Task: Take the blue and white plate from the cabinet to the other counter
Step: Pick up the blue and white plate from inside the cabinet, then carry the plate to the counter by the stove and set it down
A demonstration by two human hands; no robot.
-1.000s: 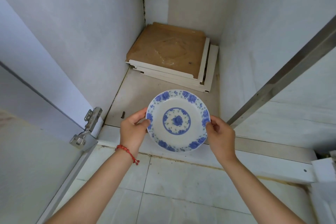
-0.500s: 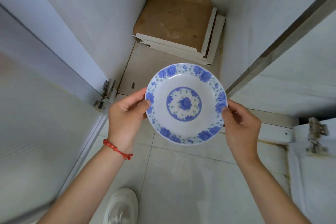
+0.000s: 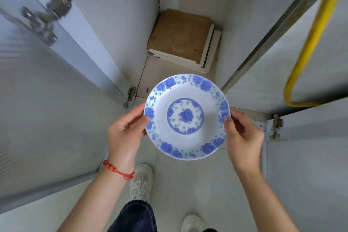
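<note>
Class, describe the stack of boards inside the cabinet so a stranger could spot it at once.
Look into the open cabinet, between its two doors, to the far back corner of its floor. The stack of boards lies flat there: brown on top, white edged, unlike the pale walls.

No text, label, brand, number or sign can be read anywhere in this view. The plate (image 3: 187, 117) carries only a blue flower pattern, with no lettering on it.
</note>
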